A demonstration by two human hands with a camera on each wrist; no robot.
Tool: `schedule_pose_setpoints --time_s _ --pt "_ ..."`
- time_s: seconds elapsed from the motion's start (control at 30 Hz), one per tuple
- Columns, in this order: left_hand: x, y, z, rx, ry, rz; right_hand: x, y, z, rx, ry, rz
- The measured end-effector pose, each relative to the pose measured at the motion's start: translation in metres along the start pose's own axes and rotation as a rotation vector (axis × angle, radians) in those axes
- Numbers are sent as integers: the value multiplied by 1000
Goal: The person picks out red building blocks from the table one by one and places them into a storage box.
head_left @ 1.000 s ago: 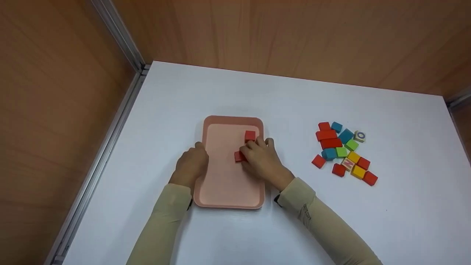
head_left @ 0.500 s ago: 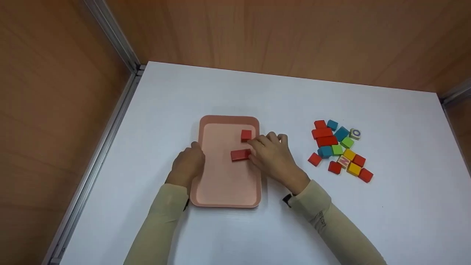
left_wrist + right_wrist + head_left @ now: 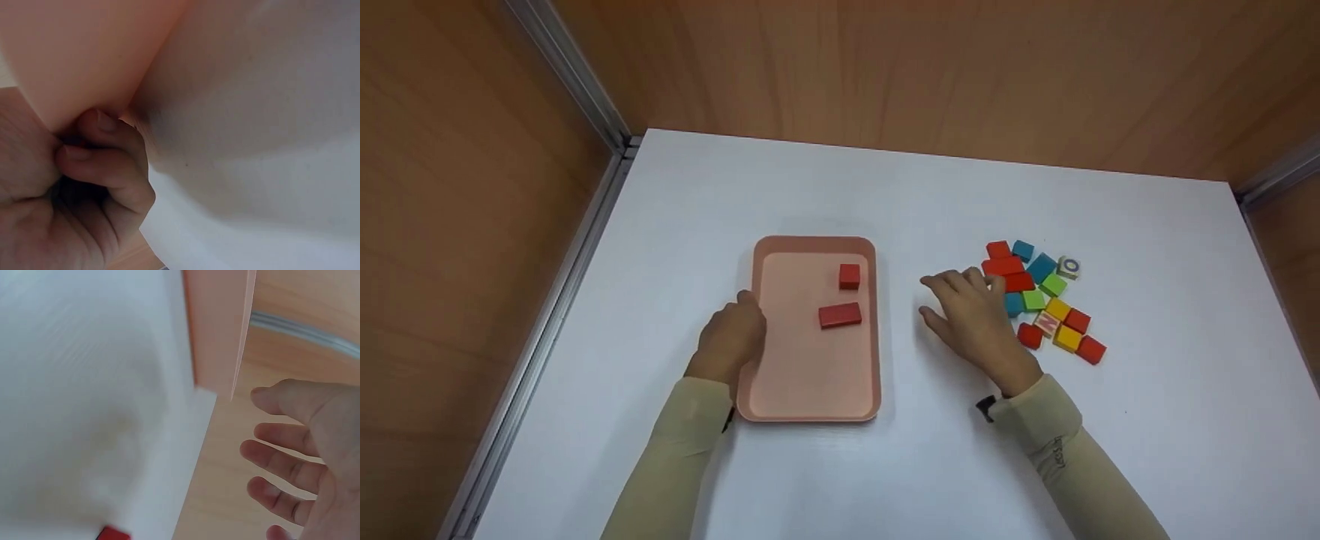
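Note:
A pink tray (image 3: 806, 379) lies lengthwise on the white table. In it are a red cube (image 3: 849, 276), near the far right corner, and a longer red block (image 3: 840, 316) just below that. My left hand (image 3: 730, 339) grips the tray's left edge; in the left wrist view the curled fingers (image 3: 107, 169) press against the tray wall. Between tray and block pile, my right hand (image 3: 979, 322) is held over the table, thumb and fingers spread, holding nothing. The right wrist view shows those spread fingers (image 3: 281, 467) with the tray's side (image 3: 216, 337) beyond.
To the right lies a loose pile of small blocks: red (image 3: 1091, 349), yellow (image 3: 1067, 338), green (image 3: 1053, 285) and blue (image 3: 1042, 268), plus letter blocks marked O (image 3: 1069, 267) and N (image 3: 1047, 323). My right hand partly covers the pile's left side. Wooden panels (image 3: 885, 75) border the table.
My right hand has let go of the longer red block, leaving it in the tray, and moved right to the pile's edge. My left hand stays on the tray's edge. The head view has shifted slightly.

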State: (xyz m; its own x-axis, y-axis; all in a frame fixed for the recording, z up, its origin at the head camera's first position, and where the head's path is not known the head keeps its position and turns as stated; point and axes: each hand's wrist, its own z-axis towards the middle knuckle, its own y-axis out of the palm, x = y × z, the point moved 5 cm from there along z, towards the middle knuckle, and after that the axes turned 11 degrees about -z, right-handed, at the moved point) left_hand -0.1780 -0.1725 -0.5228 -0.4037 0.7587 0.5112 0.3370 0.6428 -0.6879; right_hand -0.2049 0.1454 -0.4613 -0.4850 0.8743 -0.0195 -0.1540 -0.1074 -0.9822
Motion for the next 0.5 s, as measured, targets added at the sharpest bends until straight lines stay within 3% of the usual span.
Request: schedule_pose_setpoints --time_s 0.3,0.5 --pt "1 1 0 -4 16 9 53 3 -29 -53 135 41" --pt "2 0 0 -11 45 17 71 8 -43 -68 194 33"
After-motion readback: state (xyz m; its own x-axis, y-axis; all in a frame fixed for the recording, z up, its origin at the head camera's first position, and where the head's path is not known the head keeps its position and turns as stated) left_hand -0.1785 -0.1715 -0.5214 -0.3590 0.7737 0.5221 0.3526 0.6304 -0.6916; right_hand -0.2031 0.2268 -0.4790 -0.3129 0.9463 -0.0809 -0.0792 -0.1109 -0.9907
